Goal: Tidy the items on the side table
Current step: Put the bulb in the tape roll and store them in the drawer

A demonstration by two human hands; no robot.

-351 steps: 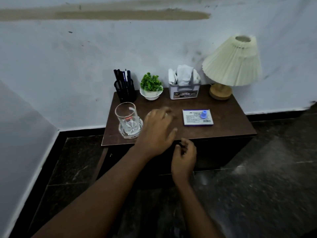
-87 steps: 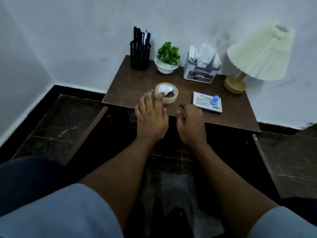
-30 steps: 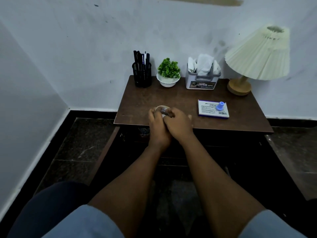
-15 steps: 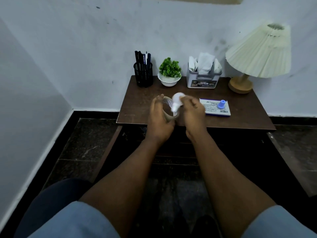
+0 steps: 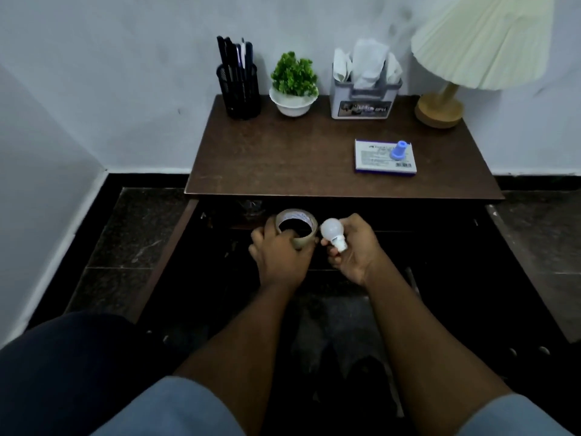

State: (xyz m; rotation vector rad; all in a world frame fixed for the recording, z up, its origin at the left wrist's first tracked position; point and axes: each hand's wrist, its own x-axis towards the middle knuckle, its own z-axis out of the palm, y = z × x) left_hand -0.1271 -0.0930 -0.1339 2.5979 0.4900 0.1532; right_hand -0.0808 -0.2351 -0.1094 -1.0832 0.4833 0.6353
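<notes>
My left hand [image 5: 279, 256] grips a roll of brown tape [image 5: 297, 227], held in front of and below the front edge of the brown side table [image 5: 283, 158]. Beside it, my right hand [image 5: 353, 250] holds a small white light bulb [image 5: 333, 232] with its base pointing down. Both hands hover over the dark open space under the tabletop. A white and blue flat box [image 5: 385, 157] with a blue cap [image 5: 398, 150] on it lies at the table's right.
Along the back of the table stand a black pen holder [image 5: 239, 89], a small green plant in a white bowl [image 5: 294, 84], a grey tissue holder [image 5: 364, 89] and a lamp [image 5: 456, 58] with a pleated shade. White walls enclose the left and back.
Both hands have drawn back off the tabletop toward me, the left carrying the tape and the right the bulb, which had sat inside the roll.
</notes>
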